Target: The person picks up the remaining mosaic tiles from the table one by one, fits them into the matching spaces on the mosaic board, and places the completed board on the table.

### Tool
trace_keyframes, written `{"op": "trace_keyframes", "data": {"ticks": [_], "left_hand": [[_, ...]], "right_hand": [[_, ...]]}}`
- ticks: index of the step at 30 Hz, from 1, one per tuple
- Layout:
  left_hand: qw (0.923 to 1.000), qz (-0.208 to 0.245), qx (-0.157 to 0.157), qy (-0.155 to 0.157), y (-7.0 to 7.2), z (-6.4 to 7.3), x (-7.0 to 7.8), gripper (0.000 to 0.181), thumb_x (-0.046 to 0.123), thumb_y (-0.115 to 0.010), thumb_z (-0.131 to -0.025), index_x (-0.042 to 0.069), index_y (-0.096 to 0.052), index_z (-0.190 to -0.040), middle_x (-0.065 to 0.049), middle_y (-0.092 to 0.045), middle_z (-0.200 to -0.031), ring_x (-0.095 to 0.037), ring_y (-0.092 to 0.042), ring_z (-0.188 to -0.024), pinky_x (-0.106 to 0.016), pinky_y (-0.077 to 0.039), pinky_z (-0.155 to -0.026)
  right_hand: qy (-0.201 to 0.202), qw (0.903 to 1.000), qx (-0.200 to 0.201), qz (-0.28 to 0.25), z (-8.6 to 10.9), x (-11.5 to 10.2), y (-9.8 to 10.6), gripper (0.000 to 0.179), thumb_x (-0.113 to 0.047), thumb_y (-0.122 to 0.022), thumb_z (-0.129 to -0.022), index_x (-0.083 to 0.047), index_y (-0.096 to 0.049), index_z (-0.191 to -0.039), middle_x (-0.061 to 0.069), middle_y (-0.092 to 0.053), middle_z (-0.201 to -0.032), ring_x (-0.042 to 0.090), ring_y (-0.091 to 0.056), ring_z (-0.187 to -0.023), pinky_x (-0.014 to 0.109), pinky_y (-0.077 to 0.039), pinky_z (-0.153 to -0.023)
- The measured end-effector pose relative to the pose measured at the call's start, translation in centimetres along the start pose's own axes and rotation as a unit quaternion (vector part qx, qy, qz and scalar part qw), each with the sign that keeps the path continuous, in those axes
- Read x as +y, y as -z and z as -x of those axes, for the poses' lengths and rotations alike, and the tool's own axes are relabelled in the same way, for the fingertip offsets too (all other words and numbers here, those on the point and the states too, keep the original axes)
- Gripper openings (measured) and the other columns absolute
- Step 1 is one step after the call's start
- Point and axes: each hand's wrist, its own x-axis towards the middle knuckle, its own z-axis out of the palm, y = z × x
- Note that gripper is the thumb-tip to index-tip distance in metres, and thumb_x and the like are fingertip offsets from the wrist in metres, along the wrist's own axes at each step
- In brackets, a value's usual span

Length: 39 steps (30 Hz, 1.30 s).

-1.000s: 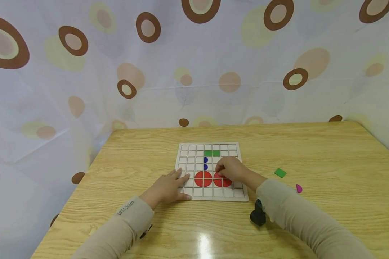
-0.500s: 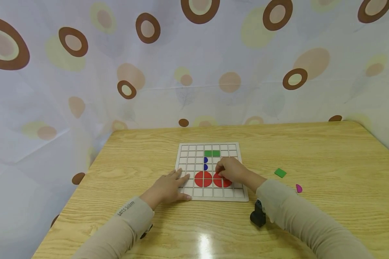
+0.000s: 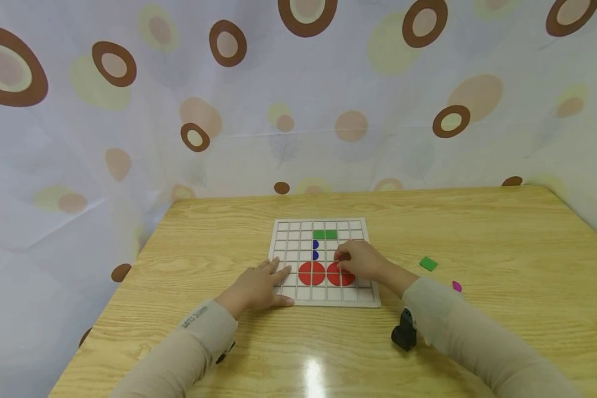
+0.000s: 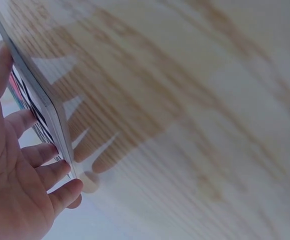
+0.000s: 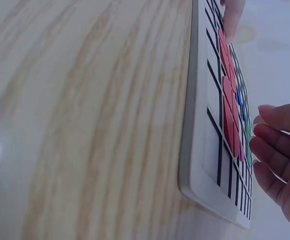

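Observation:
A white gridded board (image 3: 319, 294) lies flat on the table. My left hand (image 3: 260, 286) rests with spread fingers on its left edge, the thumb at the near rim. My right hand (image 3: 360, 261) hovers over the right part, fingers loosely bent; the right wrist view shows nothing held between them. Below it is a red disc of quarter pieces (image 3: 345, 279), partly covered by the hand; another red disc (image 3: 305, 269) sits to its left. Two blue half-discs (image 3: 315, 245) and two green squares (image 3: 331, 234) lie farther up. A small pink piece (image 5: 242, 152) shows beside the red pieces.
A loose green square (image 3: 428, 263) and a magenta half-round piece (image 3: 457, 286) lie on the wooden table (image 3: 219, 221) right of the board, the magenta one close to my right sleeve (image 3: 443, 307). A patterned curtain (image 3: 258, 160) stands behind the table.
My right hand has shifted slightly to the right, its fingertips drawing off the red disc. The left hand stays in place on the board.

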Motion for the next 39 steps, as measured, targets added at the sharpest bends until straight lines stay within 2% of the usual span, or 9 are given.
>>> {"op": "trace_keyframes", "data": {"ticks": [9, 14, 22, 29, 33, 39], "left_hand": [[1.0000, 0.000, 0.002, -0.003, 0.3, 0.1, 0.2, 0.074, 0.058, -0.046, -0.077, 0.017, -0.028, -0.136, -0.014, -0.017, -0.141, -0.031, -0.017, -0.126, -0.047, -0.022, -0.098], [1.0000, -0.002, 0.003, -0.006, 0.2, 0.0, 0.2, 0.074, 0.059, -0.046, -0.078, 0.017, -0.027, -0.137, -0.014, -0.017, -0.141, -0.031, -0.018, -0.126, -0.047, -0.022, -0.098], [0.9998, 0.019, -0.001, -0.005, 0.2, 0.1, 0.2, 0.075, 0.058, -0.047, -0.078, 0.017, -0.027, -0.137, -0.014, -0.016, -0.141, -0.032, -0.016, -0.127, -0.050, -0.021, -0.097], [0.9998, 0.020, -0.002, -0.003, 0.2, 0.0, 0.0, 0.076, 0.059, -0.046, -0.077, 0.017, -0.026, -0.137, -0.014, -0.015, -0.141, -0.031, -0.015, -0.127, -0.047, -0.021, -0.098], [0.9997, 0.025, -0.001, -0.003, 0.2, -0.1, 0.0, 0.076, 0.059, -0.048, -0.077, 0.017, -0.027, -0.137, -0.014, -0.016, -0.141, -0.032, -0.015, -0.127, -0.047, -0.021, -0.098], [0.9996, 0.027, 0.000, -0.001, 0.0, -0.2, -0.1, 0.076, 0.059, -0.048, -0.076, 0.017, -0.027, -0.137, -0.014, -0.016, -0.141, -0.031, -0.015, -0.127, -0.047, -0.021, -0.098]], "right_hand": [[-0.027, 0.9986, 0.003, -0.046, 1.5, 0.6, 1.1, 0.010, -0.008, -0.060, -0.080, -0.004, -0.062, -0.089, 0.000, -0.057, -0.081, 0.016, -0.049, -0.076, 0.028, -0.044, -0.066], [-0.042, 0.9981, 0.013, -0.044, 2.5, 0.9, 1.9, 0.011, -0.009, -0.059, -0.081, -0.005, -0.062, -0.090, -0.001, -0.057, -0.081, 0.016, -0.050, -0.079, 0.030, -0.043, -0.068], [-0.045, 0.9971, 0.025, -0.056, 4.4, 1.7, 3.2, 0.014, -0.010, -0.058, -0.082, -0.002, -0.061, -0.093, 0.001, -0.057, -0.083, 0.018, -0.051, -0.080, 0.032, -0.044, -0.068], [-0.041, 0.9963, 0.042, -0.064, 6.0, 2.3, 4.0, 0.015, -0.010, -0.058, -0.082, 0.000, -0.061, -0.093, 0.003, -0.057, -0.085, 0.019, -0.051, -0.080, 0.033, -0.043, -0.069], [-0.038, 0.9966, 0.042, -0.061, 6.6, 2.8, 4.3, 0.017, -0.011, -0.058, -0.083, 0.000, -0.061, -0.094, 0.004, -0.058, -0.086, 0.019, -0.052, -0.080, 0.034, -0.043, -0.070], [-0.058, 0.9955, 0.039, -0.065, 7.8, 3.3, 4.8, 0.020, -0.012, -0.057, -0.083, 0.001, -0.060, -0.098, 0.005, -0.058, -0.088, 0.020, -0.052, -0.082, 0.034, -0.043, -0.070]]}}
